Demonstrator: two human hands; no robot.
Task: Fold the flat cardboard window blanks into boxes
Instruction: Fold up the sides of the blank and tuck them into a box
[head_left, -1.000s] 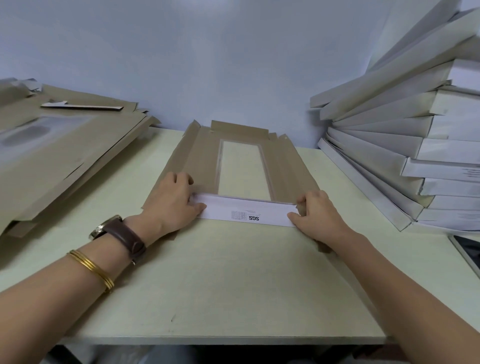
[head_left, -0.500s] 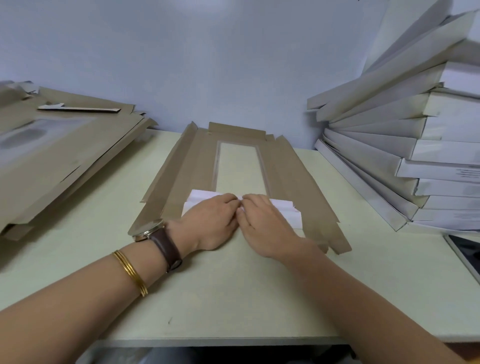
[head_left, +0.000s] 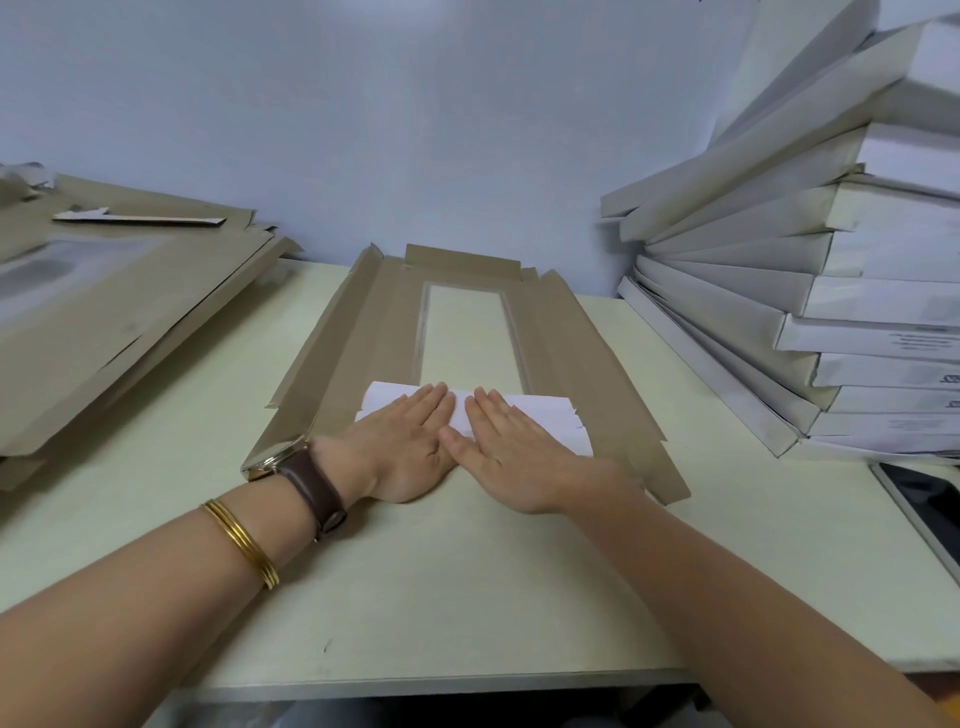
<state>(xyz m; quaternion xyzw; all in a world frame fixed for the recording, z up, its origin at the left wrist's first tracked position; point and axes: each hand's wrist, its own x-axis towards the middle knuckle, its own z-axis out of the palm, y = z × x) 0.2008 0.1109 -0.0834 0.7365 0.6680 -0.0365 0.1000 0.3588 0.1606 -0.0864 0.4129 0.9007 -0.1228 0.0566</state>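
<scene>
Here, left hand (head_left: 410, 441) and right hand (head_left: 511, 449), both spread flat, press the near flap (head_left: 545, 421) of a light, stiff, creasable cardboard blank (head_left: 566, 332) on the bench (head_left: 415, 597).

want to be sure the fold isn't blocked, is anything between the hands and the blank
Nothing visible. The left hand and right hand lie flat, side by side, directly on the white near flap folded over the blank. Neither stack of cardboard touches it.

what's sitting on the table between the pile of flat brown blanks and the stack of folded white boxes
In the head view, the window blank being folded lies between them, with the left hand and right hand pressing its white end flap flat.
</scene>
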